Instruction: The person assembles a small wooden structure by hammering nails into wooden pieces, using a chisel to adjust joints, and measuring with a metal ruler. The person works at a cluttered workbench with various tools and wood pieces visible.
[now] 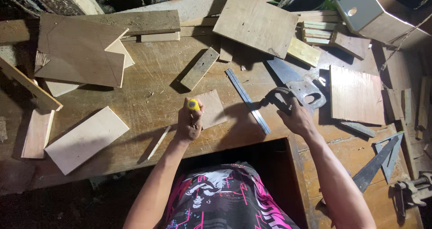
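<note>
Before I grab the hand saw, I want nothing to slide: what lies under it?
The hand saw lies on the workbench, its blade tip running under a plywood board. The right hand is at its handle. Whatever sits beneath the blade itself is covered.
</note>
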